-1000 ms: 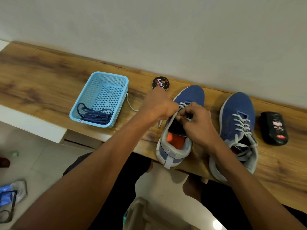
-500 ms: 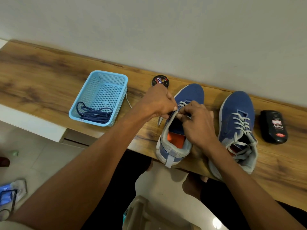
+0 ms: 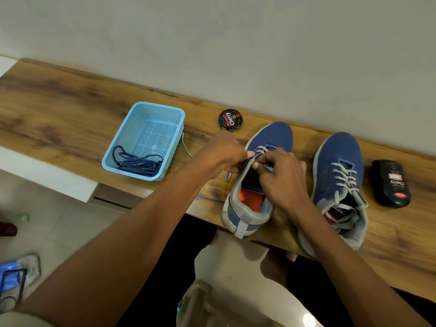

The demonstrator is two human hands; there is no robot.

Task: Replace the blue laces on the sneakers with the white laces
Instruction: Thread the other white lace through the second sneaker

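Blue sneaker [image 3: 271, 147] points toe-far, heel near; my left hand [image 3: 219, 156] and right hand [image 3: 280, 178] pinch its white lace [image 3: 260, 151].

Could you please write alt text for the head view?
Both hands, left hand and right hand, thread a white lace into the left sneaker on a wooden bench; blue laces lie in a basket.

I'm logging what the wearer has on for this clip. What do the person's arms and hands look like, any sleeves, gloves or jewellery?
Both forearms are bare right down to the frame's edge: no sleeves in view. The left hand and right hand wear no gloves, and no rings, watch or bands show. One pale thumbnail is visible.
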